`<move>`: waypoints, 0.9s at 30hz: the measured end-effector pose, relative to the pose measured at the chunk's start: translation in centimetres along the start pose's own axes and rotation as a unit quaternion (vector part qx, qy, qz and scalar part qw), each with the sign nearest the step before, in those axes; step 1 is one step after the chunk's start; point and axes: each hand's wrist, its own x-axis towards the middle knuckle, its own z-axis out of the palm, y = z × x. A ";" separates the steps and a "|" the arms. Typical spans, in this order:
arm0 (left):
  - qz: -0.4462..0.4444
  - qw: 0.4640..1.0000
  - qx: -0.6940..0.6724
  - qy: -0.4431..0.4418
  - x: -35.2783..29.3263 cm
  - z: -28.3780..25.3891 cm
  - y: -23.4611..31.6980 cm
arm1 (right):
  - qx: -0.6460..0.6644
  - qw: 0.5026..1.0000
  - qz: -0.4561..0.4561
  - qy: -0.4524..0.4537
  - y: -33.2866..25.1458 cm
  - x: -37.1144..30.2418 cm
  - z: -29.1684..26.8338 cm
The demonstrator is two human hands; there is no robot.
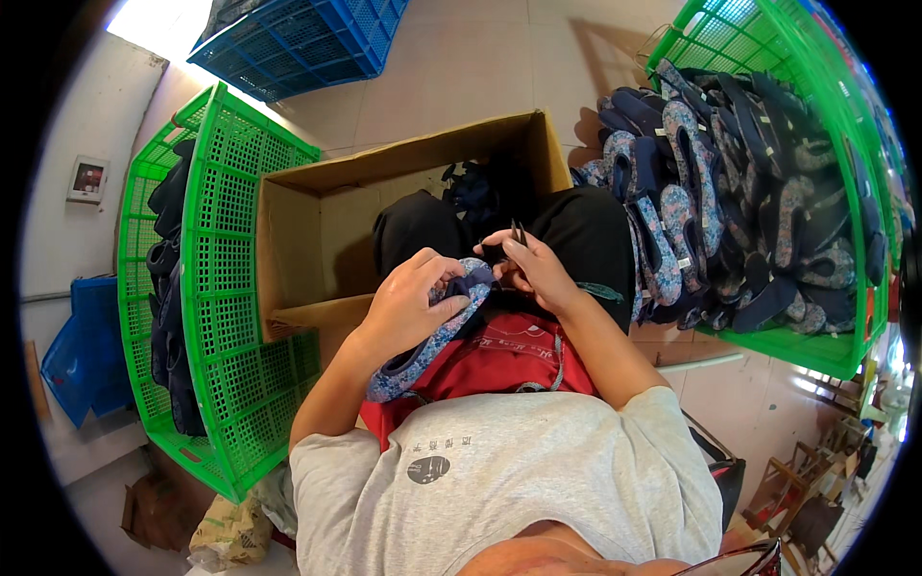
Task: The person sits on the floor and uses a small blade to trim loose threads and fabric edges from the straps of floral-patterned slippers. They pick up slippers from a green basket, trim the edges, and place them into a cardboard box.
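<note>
My left hand (411, 296) is closed on a fabric shoe (408, 372) with a blue-and-pink speckled outside and a navy lining, held above my lap. The fingers and thumb pinch its upper end, and its rounded other end hangs toward my belly. My right hand (534, 272) is closed around small dark thread snips (519, 232), whose pointed blades stick up past the fingers. It sits right beside the shoe's upper end; whether it also pinches the fabric is hidden. A red apron (519, 350) covers my lap beneath both hands.
Before my knees stands an open cardboard box (317, 235) with dark scraps (471, 189) inside. A green crate (230, 288) of dark shoes is at left. More shoes (749, 202) fill a green crate (845, 350) at right. A blue crate (317, 48) stands at the far left.
</note>
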 end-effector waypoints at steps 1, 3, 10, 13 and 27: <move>-0.004 1.000 -0.004 -0.002 0.2 0.0 -0.2 | -0.031 0.999 -0.035 -0.012 -0.3 -0.6 0.1; -0.010 1.000 -0.011 -0.010 0.7 0.1 -0.4 | -0.056 0.992 -0.069 -0.090 0.3 -0.8 -1.2; 0.062 0.997 0.053 0.002 1.4 0.1 -1.4 | -0.248 0.962 -0.113 -0.034 2.4 -0.3 -1.4; 0.086 0.996 0.039 -0.004 1.7 0.0 -1.7 | -0.166 0.975 -0.147 -0.011 2.9 -0.1 -1.5; -0.040 0.998 -0.038 0.036 -0.7 0.4 -0.8 | 0.002 0.980 -0.169 0.106 1.4 -0.6 -1.7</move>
